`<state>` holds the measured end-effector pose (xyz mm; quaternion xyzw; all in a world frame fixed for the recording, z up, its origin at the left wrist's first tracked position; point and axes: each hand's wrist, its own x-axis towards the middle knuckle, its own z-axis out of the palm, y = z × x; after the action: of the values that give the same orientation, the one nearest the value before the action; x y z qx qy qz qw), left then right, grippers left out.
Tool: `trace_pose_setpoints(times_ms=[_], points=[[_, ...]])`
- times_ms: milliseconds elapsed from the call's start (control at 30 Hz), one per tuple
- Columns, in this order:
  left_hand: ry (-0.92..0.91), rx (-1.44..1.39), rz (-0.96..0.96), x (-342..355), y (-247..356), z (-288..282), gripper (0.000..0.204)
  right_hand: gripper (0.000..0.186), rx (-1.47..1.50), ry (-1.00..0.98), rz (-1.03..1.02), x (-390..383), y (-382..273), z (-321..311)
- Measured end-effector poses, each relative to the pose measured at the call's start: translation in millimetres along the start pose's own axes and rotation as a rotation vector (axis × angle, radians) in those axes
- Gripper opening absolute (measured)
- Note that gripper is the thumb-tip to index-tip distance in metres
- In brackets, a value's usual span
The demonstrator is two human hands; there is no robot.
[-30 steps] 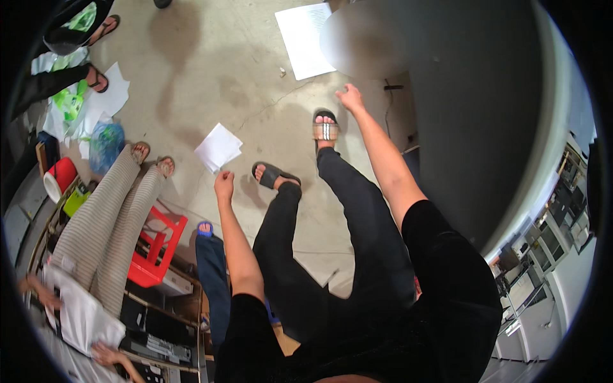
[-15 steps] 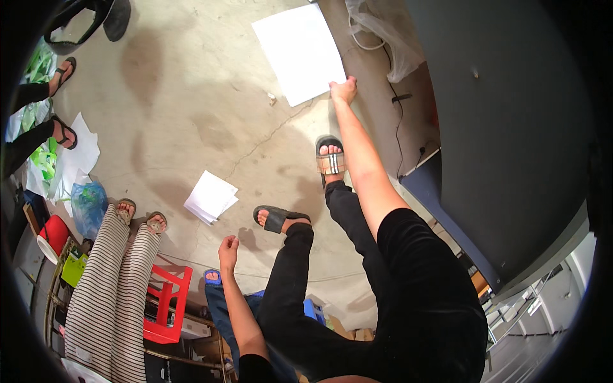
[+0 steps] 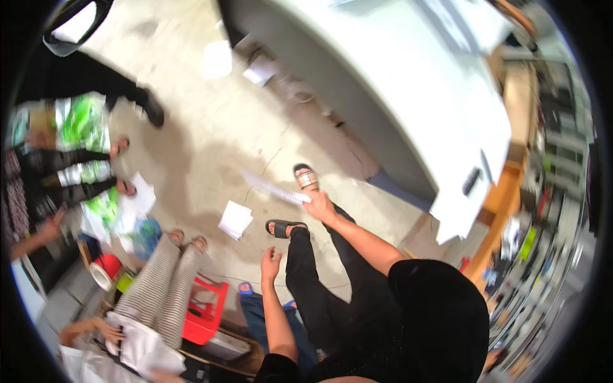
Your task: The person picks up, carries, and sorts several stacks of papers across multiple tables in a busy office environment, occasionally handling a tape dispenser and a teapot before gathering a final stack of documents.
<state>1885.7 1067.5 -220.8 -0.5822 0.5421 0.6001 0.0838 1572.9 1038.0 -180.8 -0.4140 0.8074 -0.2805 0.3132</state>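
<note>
Paper sheet (image 3: 273, 187), white, motion-blurred: we see it held out above the floor (image 3: 204, 127), pinched at its near right end by the right grip (image 3: 321, 208). That grip is closed on the sheet, fingers drawn together; the blur hides the exact finger placement. Free end of the sheet points far left. Left grip (image 3: 271, 263) sits nearer and to the left, fingers loosely curled, partly open, with nothing in it that we can make out. Closest item to it is a small pile of white papers (image 3: 235, 219) lying on the floor, a little farther and to the left, apart from the fingers. Just right of that pile we have a dark slide sandal (image 3: 279, 228) on the left foot; a plaid sandal (image 3: 306, 178) is on the right foot, near the right grip. On the far right we mark a white worktop (image 3: 421, 96) with a dark side panel (image 3: 319, 60); loose papers (image 3: 449, 216) hang over its near corner. Another white sheet (image 3: 218, 59) lies on the floor at far left of the worktop. Near left: red stool (image 3: 215, 306) beside a person in striped trousers (image 3: 153, 274), and a blue plastic bag (image 3: 147, 237) by that person's feet.
</note>
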Motion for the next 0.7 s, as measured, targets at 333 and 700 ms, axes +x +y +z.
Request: trace_pose_setpoints(times_ms=[333,700], points=[[-0.265,-0.713,0.192,-151.2,219.9,-168.3,0.076,0.027,0.612,-0.518,0.09,-104.9,-120.0,-274.2],[-0.01,-0.234,0.373,-234.1,365.6,-15.9,0.033,0.041,0.214,-0.018,-0.004,-136.0,-12.4,-381.2]])
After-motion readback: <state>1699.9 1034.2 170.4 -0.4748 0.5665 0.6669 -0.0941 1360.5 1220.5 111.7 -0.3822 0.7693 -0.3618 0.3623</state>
